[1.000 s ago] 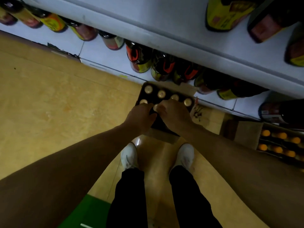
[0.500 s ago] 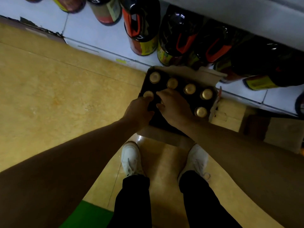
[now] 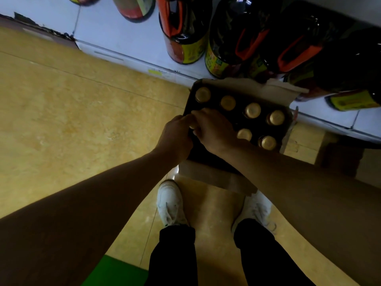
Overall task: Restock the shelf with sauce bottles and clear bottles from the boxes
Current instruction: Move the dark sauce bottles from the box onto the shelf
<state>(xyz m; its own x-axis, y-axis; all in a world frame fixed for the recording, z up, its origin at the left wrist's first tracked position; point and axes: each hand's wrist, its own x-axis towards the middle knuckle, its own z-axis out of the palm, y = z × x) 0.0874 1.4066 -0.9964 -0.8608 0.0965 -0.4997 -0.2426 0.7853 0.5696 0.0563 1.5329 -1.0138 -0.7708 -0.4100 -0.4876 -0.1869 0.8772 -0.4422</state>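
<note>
We curl both hands, left hand (image 3: 177,134) and right hand (image 3: 214,129), round gold-capped dark sauce bottles (image 3: 252,110) to lift them from the open cardboard box (image 3: 208,178).

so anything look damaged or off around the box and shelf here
Mostly tidy. The floor edge at the shelf base, far left, looks chipped and ragged. The box's back flap is torn unevenly. No spills, and the gold-capped bottles stand upright.
</note>
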